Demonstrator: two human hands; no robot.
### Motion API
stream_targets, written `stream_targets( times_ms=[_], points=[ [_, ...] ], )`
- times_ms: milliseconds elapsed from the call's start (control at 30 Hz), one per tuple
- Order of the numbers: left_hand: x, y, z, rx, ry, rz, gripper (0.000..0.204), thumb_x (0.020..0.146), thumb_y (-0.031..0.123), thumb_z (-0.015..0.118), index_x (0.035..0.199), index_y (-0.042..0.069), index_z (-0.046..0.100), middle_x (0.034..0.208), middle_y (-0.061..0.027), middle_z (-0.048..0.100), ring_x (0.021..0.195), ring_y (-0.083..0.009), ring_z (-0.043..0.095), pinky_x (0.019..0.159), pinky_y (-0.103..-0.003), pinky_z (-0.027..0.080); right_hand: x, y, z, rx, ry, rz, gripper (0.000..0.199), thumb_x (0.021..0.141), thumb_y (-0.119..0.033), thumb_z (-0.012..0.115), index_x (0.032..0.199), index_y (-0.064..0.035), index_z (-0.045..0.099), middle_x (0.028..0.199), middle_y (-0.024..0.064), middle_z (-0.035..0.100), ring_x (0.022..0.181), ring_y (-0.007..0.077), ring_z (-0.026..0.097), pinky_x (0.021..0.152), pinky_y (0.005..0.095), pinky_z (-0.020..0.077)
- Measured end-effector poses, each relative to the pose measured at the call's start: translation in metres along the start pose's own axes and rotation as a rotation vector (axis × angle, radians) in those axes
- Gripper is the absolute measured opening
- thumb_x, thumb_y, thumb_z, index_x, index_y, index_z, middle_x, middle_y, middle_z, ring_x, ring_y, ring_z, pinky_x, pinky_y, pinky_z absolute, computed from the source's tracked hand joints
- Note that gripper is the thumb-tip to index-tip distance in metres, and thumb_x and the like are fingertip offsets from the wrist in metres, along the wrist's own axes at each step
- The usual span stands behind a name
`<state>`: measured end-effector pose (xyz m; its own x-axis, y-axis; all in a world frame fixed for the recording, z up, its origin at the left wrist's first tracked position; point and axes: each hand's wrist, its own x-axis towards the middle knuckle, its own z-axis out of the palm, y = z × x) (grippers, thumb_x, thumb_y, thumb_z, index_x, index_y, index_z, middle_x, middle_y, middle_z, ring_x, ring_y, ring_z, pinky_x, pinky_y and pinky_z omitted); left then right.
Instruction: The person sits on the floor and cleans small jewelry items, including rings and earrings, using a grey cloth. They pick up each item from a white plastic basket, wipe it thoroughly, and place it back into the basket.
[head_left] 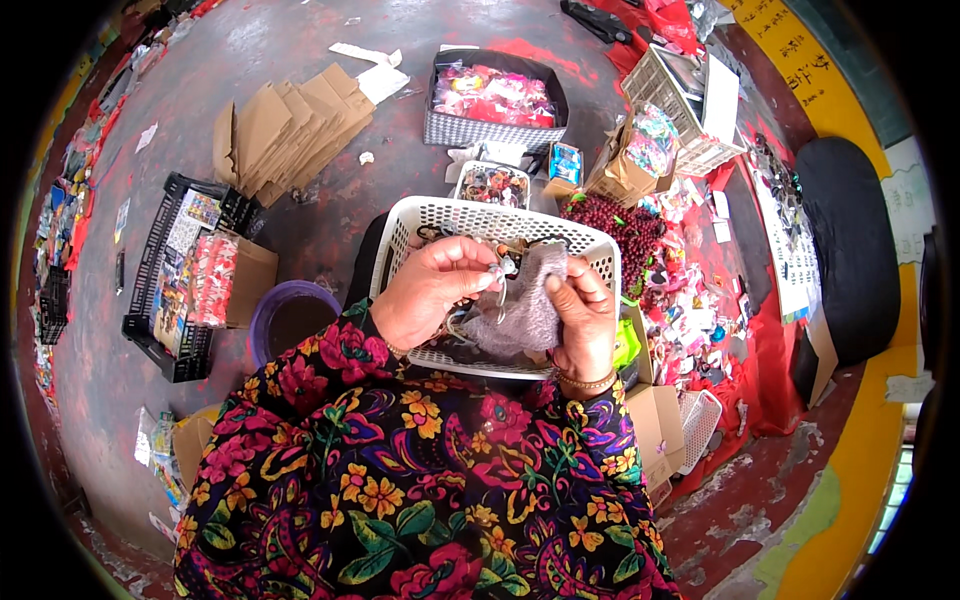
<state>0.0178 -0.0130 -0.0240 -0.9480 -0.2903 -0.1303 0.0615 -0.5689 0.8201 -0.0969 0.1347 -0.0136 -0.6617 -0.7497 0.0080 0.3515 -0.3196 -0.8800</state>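
The left hand (425,295) pinches a small shiny thing (496,272); the right hand (585,325) grips a fuzzy cloth (520,315) — both over the white basket (402,218). This looks like careful finger work — the next move calls for a steady pinch.

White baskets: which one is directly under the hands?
The large perforated basket, beneath the left hand and right hand; the small basket sits beyond it, another basket to its right.

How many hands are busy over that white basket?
2. The left hand pinches a small pale item; the right hand grips a fuzzy greyish cloth, both above the white basket. No other hands show.
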Motion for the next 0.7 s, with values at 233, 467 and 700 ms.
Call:
stream_targets(
  times_ms=[233,467,700],
  points=[
    [-0.003,0.003,0.006,-0.109,-0.018,-0.108,0.014,0.084,0.003,0.052,0.097,-0.003,0.055,0.085,-0.0065,0.056,0.078,-0.0139,0.056,0.073,-0.025,0.045,0.001,0.005,0.0,-0.368,-0.154,-0.082,0.029,0.08,0.003,0.059,0.109,-0.0001,0.054,0.096,0.002,0.059,0.088,0.0081,0.052,0.078,0.0215,0.0431],
    [-0.001,0.002,0.003,-0.04,-0.129,-0.133,0.016,0.084,0.002,0.053,0.099,-0.003,0.052,0.089,-0.0065,0.056,0.08,-0.0132,0.056,0.074,-0.026,0.045,-0.003,0.001,0.002,-0.756,-0.084,-0.128,0.015,0.073,-0.001,0.061,0.086,-0.0055,0.054,0.067,-0.0006,0.055,0.06,0.0048,0.049,0.055,0.0209,0.0429],
    [-0.002,-0.003,0.007,0.149,-0.114,-0.082,0.016,0.085,0.002,0.051,0.101,-0.002,0.051,0.092,-0.0059,0.057,0.083,-0.0121,0.057,0.075,-0.024,0.045,-0.006,0.019,0.0,-0.789,0.048,-0.347,0.009,0.076,-0.001,0.056,0.083,-0.0048,0.054,0.066,0.0003,0.053,0.061,0.0045,0.046,0.056,0.0207,0.0413]
  ],
)
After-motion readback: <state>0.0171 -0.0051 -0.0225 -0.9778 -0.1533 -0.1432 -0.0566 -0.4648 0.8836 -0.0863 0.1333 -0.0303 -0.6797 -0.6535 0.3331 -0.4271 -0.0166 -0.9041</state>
